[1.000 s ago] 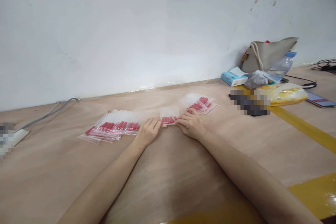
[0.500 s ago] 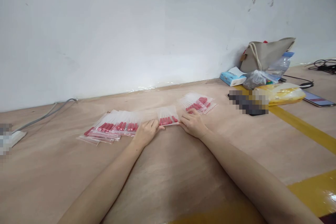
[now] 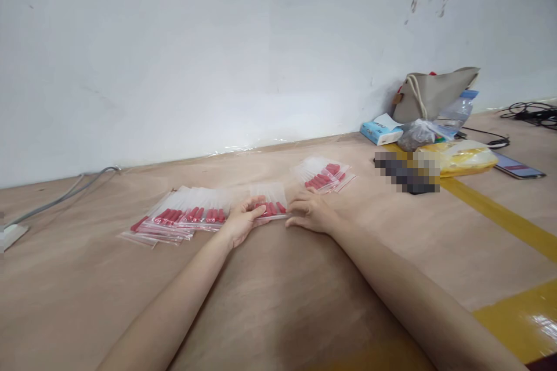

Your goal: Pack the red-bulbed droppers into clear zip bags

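Observation:
A small clear zip bag [image 3: 270, 204] holding red pieces lies on the brown table between my two hands. My left hand [image 3: 241, 223] pinches its left edge with thumb and fingers closed on it. My right hand [image 3: 311, 213] rests at its right edge, fingers curled and touching the bag. To the left, a row of several similar filled bags [image 3: 183, 217] overlaps in a fan. Beyond my right hand lies another small pile of bags [image 3: 324, 175].
A white wall runs along the table's far edge. At the far right sit a beige pouch [image 3: 429, 95], a blue tissue box [image 3: 380, 130], a yellow packet [image 3: 463, 157], a phone [image 3: 517, 165] and black cables [image 3: 528, 113]. A grey cable [image 3: 65, 194] lies at far left. Yellow tape stripes [image 3: 500, 217] cross the right side.
Both hands have slid the single bag leftward, nearer the fanned row. My left hand now grips its edge more closely, and the view has tilted slightly.

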The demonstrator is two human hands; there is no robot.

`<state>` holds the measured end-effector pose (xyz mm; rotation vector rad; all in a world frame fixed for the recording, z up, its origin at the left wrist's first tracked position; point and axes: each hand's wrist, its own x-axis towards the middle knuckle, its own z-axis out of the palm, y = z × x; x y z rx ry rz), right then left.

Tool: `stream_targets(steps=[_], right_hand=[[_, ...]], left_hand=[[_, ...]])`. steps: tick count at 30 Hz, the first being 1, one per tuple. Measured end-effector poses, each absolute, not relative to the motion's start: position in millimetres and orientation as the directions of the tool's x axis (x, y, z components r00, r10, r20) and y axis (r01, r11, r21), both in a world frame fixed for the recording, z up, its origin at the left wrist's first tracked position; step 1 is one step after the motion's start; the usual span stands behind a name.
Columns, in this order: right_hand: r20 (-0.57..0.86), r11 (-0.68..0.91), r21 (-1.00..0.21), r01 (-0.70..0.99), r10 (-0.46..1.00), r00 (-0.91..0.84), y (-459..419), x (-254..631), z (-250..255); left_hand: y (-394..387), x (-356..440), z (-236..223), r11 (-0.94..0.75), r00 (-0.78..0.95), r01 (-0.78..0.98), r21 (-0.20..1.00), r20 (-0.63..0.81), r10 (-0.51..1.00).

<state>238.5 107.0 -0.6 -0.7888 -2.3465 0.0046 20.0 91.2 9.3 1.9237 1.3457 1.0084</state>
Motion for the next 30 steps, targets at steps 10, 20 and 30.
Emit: stream_targets(steps=[10,20,30], right_hand=[[0.536,0.561,-0.06,0.826,0.716,-0.447,134.5,292.0,-7.1],[0.528,0.68,-0.204,0.705,0.683,-0.506,125.0,250.3,-13.5],[0.529,0.752,-0.334,0.567,0.648,-0.548,104.8,216.1,-12.6]], left_hand=[[80.5,-82.5,102.2,0.116,0.014,0.649,0.752,-0.164,0.986],[92.1,-110.1,88.5,0.132,-0.092,0.944,0.302,-0.145,0.985],[99.0,-76.7,66.3,0.016,-0.033,0.963,0.27,0.061,0.998]])
